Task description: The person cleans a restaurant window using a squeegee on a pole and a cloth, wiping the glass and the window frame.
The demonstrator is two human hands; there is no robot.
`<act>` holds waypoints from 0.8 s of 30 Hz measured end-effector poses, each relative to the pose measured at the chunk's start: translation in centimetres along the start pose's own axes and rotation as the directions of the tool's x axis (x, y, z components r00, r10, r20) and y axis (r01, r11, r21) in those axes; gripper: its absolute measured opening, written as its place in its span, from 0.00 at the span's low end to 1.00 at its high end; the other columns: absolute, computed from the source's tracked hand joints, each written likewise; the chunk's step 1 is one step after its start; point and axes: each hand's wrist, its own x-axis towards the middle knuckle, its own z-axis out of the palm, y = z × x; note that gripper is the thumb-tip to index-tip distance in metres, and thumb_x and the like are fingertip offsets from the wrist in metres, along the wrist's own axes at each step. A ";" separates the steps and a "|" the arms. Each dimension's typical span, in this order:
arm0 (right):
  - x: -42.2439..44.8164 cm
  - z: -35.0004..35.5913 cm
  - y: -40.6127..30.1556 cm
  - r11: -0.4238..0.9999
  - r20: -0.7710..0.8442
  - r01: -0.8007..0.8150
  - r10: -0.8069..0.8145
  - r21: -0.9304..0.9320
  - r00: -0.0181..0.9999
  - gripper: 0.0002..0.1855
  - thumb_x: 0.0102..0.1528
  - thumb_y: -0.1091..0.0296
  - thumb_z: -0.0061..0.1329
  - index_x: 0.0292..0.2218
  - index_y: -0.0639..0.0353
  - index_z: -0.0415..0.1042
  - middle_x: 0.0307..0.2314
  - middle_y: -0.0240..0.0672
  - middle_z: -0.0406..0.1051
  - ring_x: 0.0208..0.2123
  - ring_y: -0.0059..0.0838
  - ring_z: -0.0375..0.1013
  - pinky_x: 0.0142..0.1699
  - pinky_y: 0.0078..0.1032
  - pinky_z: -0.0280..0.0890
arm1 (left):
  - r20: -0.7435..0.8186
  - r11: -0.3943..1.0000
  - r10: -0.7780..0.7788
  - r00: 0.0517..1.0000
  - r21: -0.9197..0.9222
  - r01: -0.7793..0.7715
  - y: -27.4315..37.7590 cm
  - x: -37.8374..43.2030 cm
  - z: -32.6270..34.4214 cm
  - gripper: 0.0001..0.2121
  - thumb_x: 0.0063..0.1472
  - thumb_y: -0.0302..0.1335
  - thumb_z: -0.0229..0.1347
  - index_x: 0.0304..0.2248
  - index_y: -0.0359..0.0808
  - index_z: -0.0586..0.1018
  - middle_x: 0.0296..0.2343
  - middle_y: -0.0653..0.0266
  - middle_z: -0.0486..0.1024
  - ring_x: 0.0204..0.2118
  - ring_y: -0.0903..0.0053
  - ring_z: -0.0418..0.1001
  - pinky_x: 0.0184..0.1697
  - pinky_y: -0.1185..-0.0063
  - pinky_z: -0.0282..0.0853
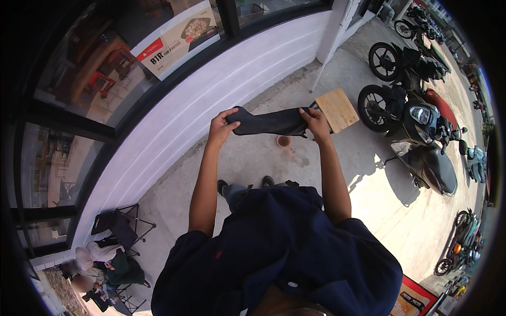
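A dark, folded cloth [269, 121] stretches between my hands in front of me. My left hand [223, 125] grips one end, with thumb and fingers closed around it. At the opposite end, my right hand [315, 119] pinches the cloth with the thumb on top; a loose edge hangs below it. On the concrete beneath the cloth stands a pinkish-orange dipper [284, 141] with a handle. Its inside looks dark, and what it holds is unclear. Just beyond my right hand is a stool with a wooden seat [337, 110].
A white wall [253, 59] with dark-framed windows runs along the left. Parked motorcycles [419, 114] line the right side. Two seated people [99, 264] and a black folding chair [118, 227] are at lower left. Damp patches [302, 161] mark the concrete near the dipper.
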 end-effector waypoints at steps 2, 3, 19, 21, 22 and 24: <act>0.3 -0.1 -0.6 0.998 -0.011 -0.009 0.009 -0.069 1.000 0.16 0.56 0.62 0.58 0.35 0.70 0.76 0.26 0.30 0.76 0.25 0.15 0.69 0.30 0.18 0.63 | -0.024 0.958 0.037 0.999 0.287 -0.029 1.4 0.6 -1.4 0.21 0.53 0.17 0.61 0.48 0.30 0.77 0.40 0.61 0.77 0.41 0.78 0.74 0.46 0.80 0.70; -0.3 0.9 -2.0 0.997 0.002 -0.009 0.009 -0.071 1.000 0.16 0.56 0.62 0.58 0.35 0.70 0.76 0.26 0.30 0.76 0.25 0.15 0.69 0.30 0.18 0.63 | -0.037 0.958 0.039 0.999 0.286 -0.027 2.1 0.8 -2.1 0.21 0.53 0.17 0.61 0.48 0.30 0.77 0.40 0.61 0.77 0.41 0.78 0.74 0.46 0.80 0.70; 0.4 1.0 -6.2 0.564 0.437 0.698 -0.544 -0.442 0.717 0.12 0.48 0.68 0.63 0.25 0.63 0.72 0.31 0.35 0.74 0.33 0.28 0.73 0.39 0.29 0.67 | 0.248 0.353 0.274 0.929 0.873 -0.337 11.1 1.5 -5.7 0.08 0.50 0.24 0.66 0.31 0.34 0.81 0.38 0.63 0.72 0.42 0.70 0.72 0.46 0.75 0.68; 0.2 1.0 -7.5 0.582 0.470 0.776 -0.630 -0.241 0.618 0.13 0.50 0.66 0.63 0.25 0.62 0.71 0.30 0.33 0.74 0.31 0.25 0.73 0.38 0.27 0.67 | 0.263 0.732 0.227 0.938 0.589 -0.343 11.1 0.8 -7.0 0.07 0.52 0.23 0.65 0.28 0.32 0.80 0.41 0.64 0.75 0.42 0.76 0.73 0.46 0.76 0.68; 0.0 1.2 -8.1 0.846 0.406 0.504 -0.405 -0.175 0.820 0.12 0.50 0.66 0.62 0.26 0.62 0.72 0.26 0.31 0.74 0.29 0.23 0.72 0.37 0.25 0.66 | 0.210 0.900 0.046 0.977 0.415 -0.132 11.0 0.5 -7.3 0.07 0.54 0.26 0.64 0.28 0.32 0.78 0.37 0.65 0.77 0.39 0.81 0.74 0.43 0.78 0.70; 0.1 2.3 -8.8 0.993 0.343 0.102 -0.074 -0.064 0.936 0.12 0.52 0.64 0.60 0.28 0.63 0.72 0.22 0.25 0.71 0.25 0.15 0.68 0.32 0.20 0.64 | 0.112 0.891 0.011 0.994 0.450 -0.061 10.4 0.2 -7.1 0.08 0.56 0.27 0.63 0.30 0.32 0.78 0.33 0.66 0.78 0.36 0.82 0.75 0.41 0.79 0.71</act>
